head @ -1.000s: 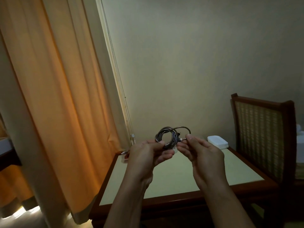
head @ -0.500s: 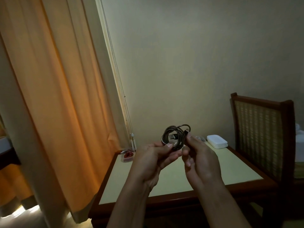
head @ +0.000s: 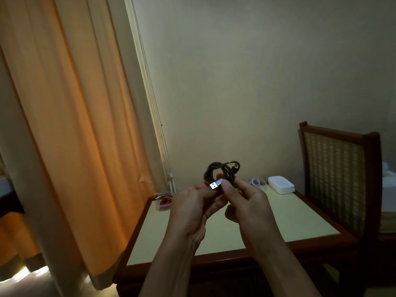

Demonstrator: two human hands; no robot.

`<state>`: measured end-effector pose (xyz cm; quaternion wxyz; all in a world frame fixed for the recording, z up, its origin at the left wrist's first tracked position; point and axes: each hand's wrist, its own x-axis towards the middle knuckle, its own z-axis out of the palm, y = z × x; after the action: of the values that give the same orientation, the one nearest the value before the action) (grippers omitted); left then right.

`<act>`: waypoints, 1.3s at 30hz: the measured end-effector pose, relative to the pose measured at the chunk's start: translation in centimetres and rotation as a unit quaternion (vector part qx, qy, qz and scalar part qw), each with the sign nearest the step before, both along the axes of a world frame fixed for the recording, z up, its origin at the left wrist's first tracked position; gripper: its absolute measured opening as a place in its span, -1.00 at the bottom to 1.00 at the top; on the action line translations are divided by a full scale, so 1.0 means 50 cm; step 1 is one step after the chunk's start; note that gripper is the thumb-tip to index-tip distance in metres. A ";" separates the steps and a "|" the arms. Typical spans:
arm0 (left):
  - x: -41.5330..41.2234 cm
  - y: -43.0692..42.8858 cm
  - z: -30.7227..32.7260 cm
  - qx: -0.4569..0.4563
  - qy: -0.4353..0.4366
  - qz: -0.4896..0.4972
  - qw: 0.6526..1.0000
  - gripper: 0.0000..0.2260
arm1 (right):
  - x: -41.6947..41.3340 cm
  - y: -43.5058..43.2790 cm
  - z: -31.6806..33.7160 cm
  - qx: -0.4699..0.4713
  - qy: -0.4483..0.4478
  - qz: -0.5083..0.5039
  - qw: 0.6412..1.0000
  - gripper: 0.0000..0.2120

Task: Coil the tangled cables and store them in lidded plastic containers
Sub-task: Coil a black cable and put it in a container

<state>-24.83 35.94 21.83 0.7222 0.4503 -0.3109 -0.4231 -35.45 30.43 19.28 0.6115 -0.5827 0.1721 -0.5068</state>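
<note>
holding a dark coiled cable [head: 216, 170] mid-frame above the table [head: 300, 215] | left hand [head: 190, 209] curled round its lower loops | right hand [head: 249, 203] pinching beside the usb plug [head: 215, 185] | farther back, centre right: white container stack [head: 280, 185]

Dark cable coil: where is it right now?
Head view, centre: the dark cable coil is held in the air, seen above the table's far edge, left hand and right hand both pinching it, USB plug facing the camera.
</note>
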 end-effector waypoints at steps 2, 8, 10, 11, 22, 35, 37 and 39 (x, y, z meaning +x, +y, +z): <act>0.011 0.003 0.003 0.021 -0.040 -0.009 0.999 -0.83 | -0.001 -0.009 -0.001 -0.011 0.038 -0.040 0.998 -0.79; 0.056 0.007 0.012 0.049 -0.196 -0.046 0.978 -0.79 | -0.019 -0.028 0.005 -0.029 0.112 -0.029 0.993 -0.77; 0.063 0.007 0.014 0.043 -0.225 -0.030 0.973 -0.81 | -0.019 -0.033 0.003 -0.015 0.118 -0.004 0.993 -0.75; 0.064 0.005 0.013 0.039 -0.233 -0.023 0.971 -0.83 | -0.019 -0.034 0.003 -0.005 0.114 0.013 0.993 -0.74; 0.059 -0.014 -0.002 0.009 -0.244 0.045 0.969 -0.85 | -0.022 -0.031 0.011 -0.142 0.199 -0.117 0.963 -0.84; 0.080 -0.004 -0.001 -0.015 -0.244 0.106 0.964 -0.88 | -0.040 -0.045 0.007 -0.184 0.091 -0.237 0.950 -0.85; 0.078 -0.004 -0.003 -0.020 -0.248 0.105 0.963 -0.88 | -0.040 -0.047 0.004 -0.176 0.085 -0.235 0.952 -0.87; 0.079 -0.006 -0.006 -0.025 -0.256 0.107 0.960 -0.88 | -0.046 -0.057 0.003 -0.165 0.105 -0.209 0.958 -0.91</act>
<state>-20.86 35.65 21.54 0.6704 0.5560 -0.4459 -0.2062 -37.73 27.59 19.42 0.3659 -0.6761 0.2674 -0.5810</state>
